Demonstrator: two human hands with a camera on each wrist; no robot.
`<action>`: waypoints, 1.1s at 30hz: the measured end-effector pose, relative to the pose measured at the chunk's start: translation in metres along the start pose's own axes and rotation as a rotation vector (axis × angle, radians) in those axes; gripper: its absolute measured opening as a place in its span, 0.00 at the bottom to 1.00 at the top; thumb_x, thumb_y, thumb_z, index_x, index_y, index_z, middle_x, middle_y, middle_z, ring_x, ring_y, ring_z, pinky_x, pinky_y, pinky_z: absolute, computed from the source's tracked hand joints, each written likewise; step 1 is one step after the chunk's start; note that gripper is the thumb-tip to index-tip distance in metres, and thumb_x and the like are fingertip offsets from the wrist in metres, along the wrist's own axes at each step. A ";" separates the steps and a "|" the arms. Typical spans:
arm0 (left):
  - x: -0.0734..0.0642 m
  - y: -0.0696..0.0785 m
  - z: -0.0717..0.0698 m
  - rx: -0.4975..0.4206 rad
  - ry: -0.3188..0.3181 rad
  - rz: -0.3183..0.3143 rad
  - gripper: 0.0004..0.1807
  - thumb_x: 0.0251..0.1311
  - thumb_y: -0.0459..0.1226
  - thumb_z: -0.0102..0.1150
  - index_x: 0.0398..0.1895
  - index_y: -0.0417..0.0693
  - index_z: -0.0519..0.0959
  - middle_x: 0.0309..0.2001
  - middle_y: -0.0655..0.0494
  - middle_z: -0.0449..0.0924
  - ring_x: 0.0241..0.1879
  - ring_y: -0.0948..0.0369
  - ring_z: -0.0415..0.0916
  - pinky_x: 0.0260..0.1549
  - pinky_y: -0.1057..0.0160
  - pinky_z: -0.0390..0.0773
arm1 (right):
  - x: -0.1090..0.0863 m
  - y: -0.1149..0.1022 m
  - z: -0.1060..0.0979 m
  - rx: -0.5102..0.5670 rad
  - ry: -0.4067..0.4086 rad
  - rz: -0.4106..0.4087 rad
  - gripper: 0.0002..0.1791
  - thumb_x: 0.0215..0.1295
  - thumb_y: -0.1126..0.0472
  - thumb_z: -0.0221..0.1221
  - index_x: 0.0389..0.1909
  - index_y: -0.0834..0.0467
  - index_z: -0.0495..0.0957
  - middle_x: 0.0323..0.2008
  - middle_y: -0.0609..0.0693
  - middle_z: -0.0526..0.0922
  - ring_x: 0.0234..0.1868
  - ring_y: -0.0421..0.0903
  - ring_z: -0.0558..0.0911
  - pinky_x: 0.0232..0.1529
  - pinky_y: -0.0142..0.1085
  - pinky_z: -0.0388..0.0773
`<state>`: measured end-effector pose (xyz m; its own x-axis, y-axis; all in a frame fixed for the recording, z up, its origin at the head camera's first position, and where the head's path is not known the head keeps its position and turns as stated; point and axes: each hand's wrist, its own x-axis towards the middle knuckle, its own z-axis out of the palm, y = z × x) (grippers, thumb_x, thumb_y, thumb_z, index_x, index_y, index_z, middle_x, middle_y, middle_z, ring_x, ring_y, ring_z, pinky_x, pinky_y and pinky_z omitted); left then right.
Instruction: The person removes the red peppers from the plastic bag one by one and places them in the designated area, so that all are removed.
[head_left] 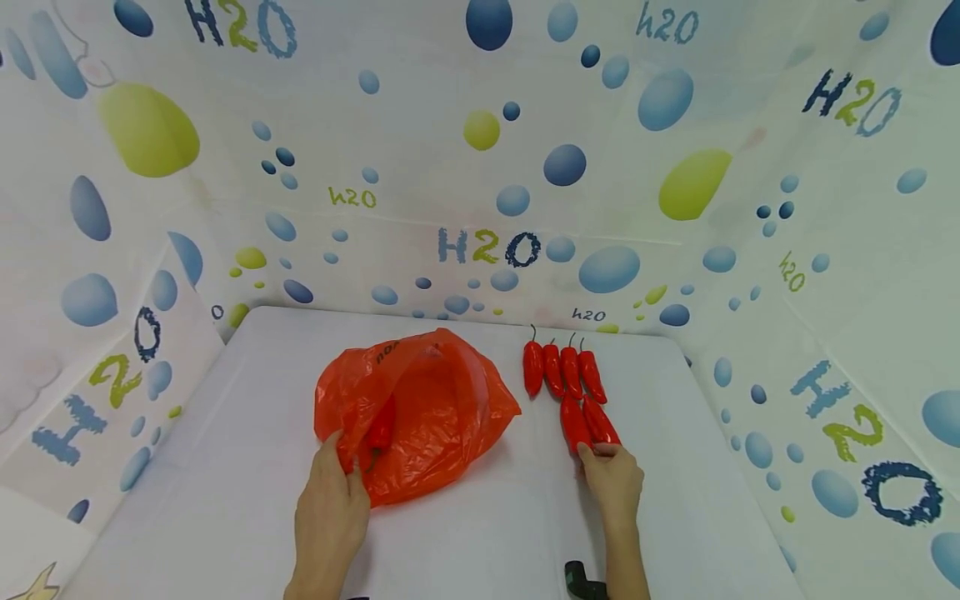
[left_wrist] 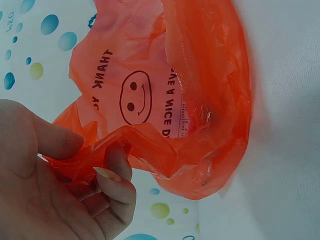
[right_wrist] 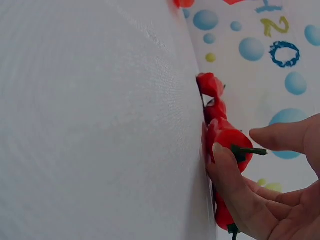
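Observation:
An orange-red plastic bag (head_left: 450, 462) stands with its mouth spread, and a red chili pepper (head_left: 381, 425) lies inside. My left hand (head_left: 330, 508) pinches the bag's near left rim between thumb and fingers; a printed smiley face (left_wrist: 135, 97) shows on the bag in the left wrist view. To the right, my right hand (head_left: 615, 483) is at the stem end of a red pepper (right_wrist: 226, 137). One finger touches that pepper's side, while the thumb stands slightly off it by the green stem (right_wrist: 252, 150). Another pepper (right_wrist: 223, 211) lies partly behind the fingers.
Several red peppers (head_left: 570, 371) form a row at the back right, stems pointing away, just beyond the two by my right hand. A dark object (head_left: 585, 582) shows beside my right wrist. Patterned sheeting (head_left: 480, 167) rises around the white table (head_left: 465, 558).

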<state>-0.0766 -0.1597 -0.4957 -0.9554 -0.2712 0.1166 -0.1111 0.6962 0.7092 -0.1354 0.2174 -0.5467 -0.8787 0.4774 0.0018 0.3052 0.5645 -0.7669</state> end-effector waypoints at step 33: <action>0.000 -0.004 -0.004 0.008 0.045 0.013 0.27 0.76 0.32 0.44 0.76 0.33 0.59 0.65 0.32 0.71 0.56 0.34 0.77 0.50 0.33 0.78 | -0.033 -0.084 -0.036 0.057 0.040 -0.151 0.18 0.68 0.47 0.69 0.49 0.55 0.86 0.40 0.52 0.89 0.40 0.50 0.86 0.34 0.32 0.84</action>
<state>-0.0747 -0.1652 -0.4961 -0.9436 -0.2914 0.1573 -0.1007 0.7051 0.7019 -0.1190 0.1789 -0.4593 -0.8971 0.4175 0.1445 0.1488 0.5935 -0.7910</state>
